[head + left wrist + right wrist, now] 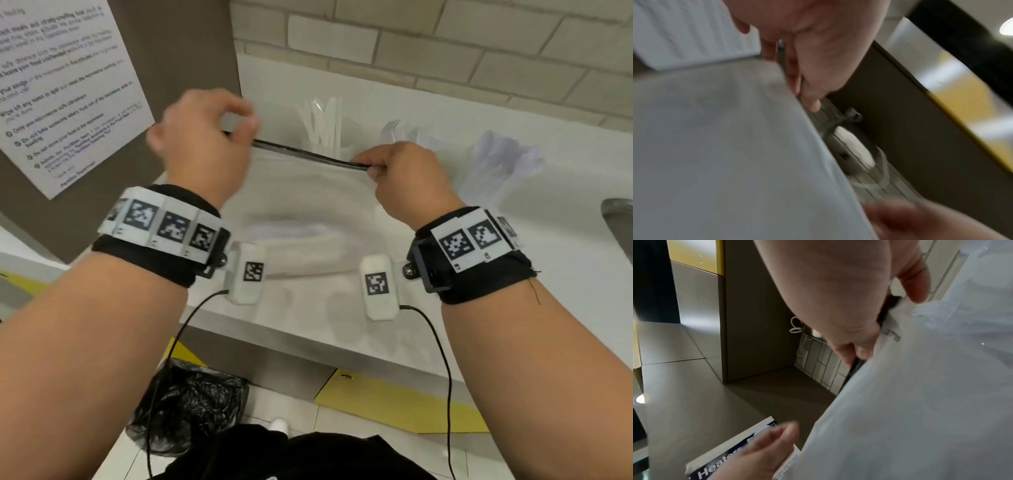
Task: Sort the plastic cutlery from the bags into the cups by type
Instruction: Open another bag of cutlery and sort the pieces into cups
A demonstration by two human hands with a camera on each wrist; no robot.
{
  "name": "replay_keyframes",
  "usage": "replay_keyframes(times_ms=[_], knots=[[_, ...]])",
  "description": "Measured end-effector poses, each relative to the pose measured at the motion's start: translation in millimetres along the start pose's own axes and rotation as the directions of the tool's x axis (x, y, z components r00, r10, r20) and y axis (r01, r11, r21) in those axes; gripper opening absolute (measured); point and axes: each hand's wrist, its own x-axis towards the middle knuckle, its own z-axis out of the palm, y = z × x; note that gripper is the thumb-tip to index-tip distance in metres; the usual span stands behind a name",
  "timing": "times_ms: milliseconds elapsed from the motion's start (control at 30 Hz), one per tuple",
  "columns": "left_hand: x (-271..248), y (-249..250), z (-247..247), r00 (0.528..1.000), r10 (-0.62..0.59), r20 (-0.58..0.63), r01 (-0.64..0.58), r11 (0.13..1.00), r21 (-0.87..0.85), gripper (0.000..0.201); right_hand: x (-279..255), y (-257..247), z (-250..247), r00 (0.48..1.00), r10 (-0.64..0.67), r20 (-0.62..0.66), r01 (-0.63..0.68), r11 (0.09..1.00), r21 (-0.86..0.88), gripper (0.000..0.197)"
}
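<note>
A translucent white zip bag (308, 195) hangs over the counter, its dark zip strip (308, 156) stretched between both hands. My left hand (236, 135) pinches the strip's left end; the left wrist view shows its thumb and fingers (809, 99) closed on it. My right hand (371, 169) pinches the right end, also seen in the right wrist view (863, 352). Pale cutlery (301, 240) lies blurred in the bag's bottom. Behind the bag stand a cup of white knives (325, 126), a clear cup (400, 132) and a cup of translucent cutlery (500, 164).
The white counter (308, 325) runs to a tiled wall (445, 51). A brown panel with a paper notice (68, 85) stands on the left. A metal sink edge (620, 219) is at the right. A black bin bag (191, 401) sits on the floor below.
</note>
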Motion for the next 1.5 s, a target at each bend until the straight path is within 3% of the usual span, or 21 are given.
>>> replay_keyframes(times_ms=[33,100,167,267,400,567,733,867,967,1033,1100,1133,1200,1267,1333,1400,1500], knots=[[-7,15,5,0.989,0.137,0.058,-0.141,0.988,0.056,0.019,0,-2,1,1.0,0.0,0.013,0.0,1.0,0.027,0.043],[-25,46,18,0.916,0.35,0.195,-0.364,0.931,0.042,0.023,-1,-5,2,1.0,0.008,-0.023,-0.005,0.992,0.122,0.047],[-36,64,32,0.847,0.438,0.3,-0.451,0.892,-0.028,0.028,-3,-4,3,0.994,0.036,-0.104,-0.005,0.958,0.285,0.041],[-37,70,44,0.827,0.438,0.351,-0.412,0.899,-0.152,0.023,-9,4,-1,0.976,0.168,-0.137,-0.076,0.858,0.507,0.033],[-33,67,51,0.859,0.42,0.292,-0.352,0.899,-0.259,0.021,-13,15,-6,0.967,0.217,-0.132,-0.13,0.871,0.474,0.012],[-32,78,49,0.797,0.518,0.312,-0.378,0.83,-0.411,0.028,-11,14,-10,0.964,0.186,-0.188,-0.068,0.863,0.501,0.007],[-21,93,46,0.822,0.445,0.355,-0.33,0.881,-0.339,0.007,-11,14,-16,0.954,0.21,-0.213,-0.066,0.844,0.532,0.022],[-8,87,32,0.821,0.351,0.449,-0.36,0.93,-0.069,0.003,-9,24,-20,0.914,0.314,-0.255,-0.109,0.798,0.593,0.026],[10,64,10,0.855,0.201,0.479,-0.33,0.922,0.204,0.004,-7,37,-27,0.889,0.366,-0.274,-0.138,0.786,0.602,0.026],[23,44,0,0.874,-0.009,0.486,-0.249,0.85,0.463,0.007,-4,45,-28,0.874,0.387,-0.292,-0.159,0.798,0.582,0.027],[27,33,-5,0.85,-0.254,0.461,-0.165,0.703,0.692,0.018,-1,49,-25,0.857,0.414,-0.308,-0.184,0.803,0.567,0.03],[24,32,-4,0.835,-0.321,0.447,-0.147,0.652,0.743,0.02,1,49,-23,0.854,0.418,-0.309,-0.187,0.802,0.567,0.031],[20,33,2,0.819,-0.241,0.52,-0.237,0.684,0.69,0.022,3,45,-17,0.863,0.405,-0.301,-0.178,0.802,0.571,0.032],[16,40,8,0.753,-0.03,0.658,-0.319,0.857,0.404,0.029,7,41,-11,0.879,0.391,-0.271,-0.164,0.783,0.6,0.029],[11,51,12,0.7,0.087,0.709,-0.283,0.945,0.163,0.028,10,35,-8,0.882,0.386,-0.271,-0.129,0.75,0.649,0.021],[7,57,20,0.72,0.082,0.689,-0.219,0.969,0.114,0.024,11,29,-3,0.87,0.366,-0.33,-0.095,0.782,0.616,0.017],[2,55,25,0.751,0.032,0.659,-0.126,0.987,0.096,0.022,7,15,4,0.839,0.324,-0.438,-0.065,0.858,0.51,0.034]])
